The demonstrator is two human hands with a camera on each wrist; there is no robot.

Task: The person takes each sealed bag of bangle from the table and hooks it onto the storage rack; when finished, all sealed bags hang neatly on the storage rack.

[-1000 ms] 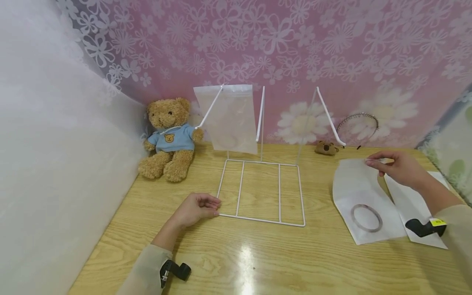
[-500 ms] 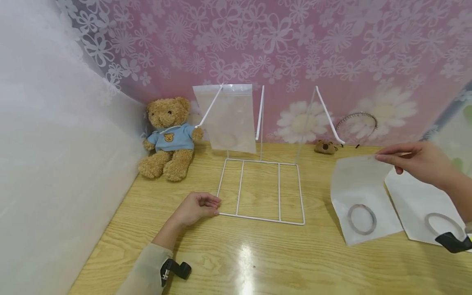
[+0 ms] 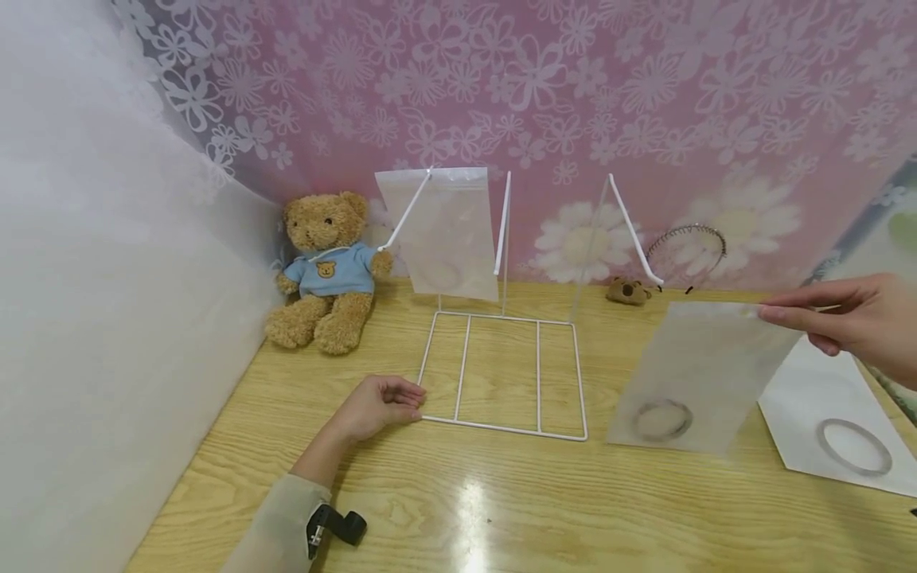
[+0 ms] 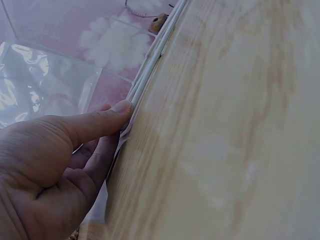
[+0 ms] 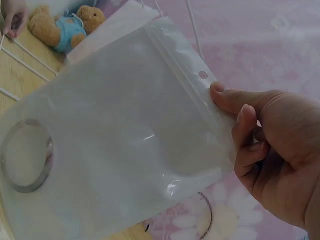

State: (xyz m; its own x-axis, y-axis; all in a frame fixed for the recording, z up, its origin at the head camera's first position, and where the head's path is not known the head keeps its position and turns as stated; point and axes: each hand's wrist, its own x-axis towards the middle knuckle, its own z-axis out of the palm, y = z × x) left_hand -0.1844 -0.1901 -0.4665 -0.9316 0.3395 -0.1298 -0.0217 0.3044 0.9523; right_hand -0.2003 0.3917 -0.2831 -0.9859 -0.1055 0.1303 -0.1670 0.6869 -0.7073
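Observation:
At the front left corner of a white wire display rack [image 3: 501, 428], my left hand [image 3: 376, 407] pinches the frame between thumb and fingers. The left wrist view shows the thumb [image 4: 120, 107] on the wire. My right hand [image 3: 848, 318] holds a translucent zip bag [image 3: 705, 358] by its top edge, near the punched hole [image 5: 203, 74]. A greyish bangle [image 5: 30, 188] lies in the bottom of that bag. The bag hangs tilted, right of the rack. A second zip bag [image 3: 444, 231] hangs on the rack's left hook.
Another bag [image 3: 805, 398] with a ring-shaped bangle lies on the table at the right. A teddy bear [image 3: 325, 270] in blue sits left of the rack. A small brown bear-like item [image 3: 628, 291] and a coiled headband [image 3: 688, 229] are at the back right.
My right hand has moved right and lifted the bag off the table, its lower end swinging left. More of the bag underneath shows now. The left hand stays at the rack corner.

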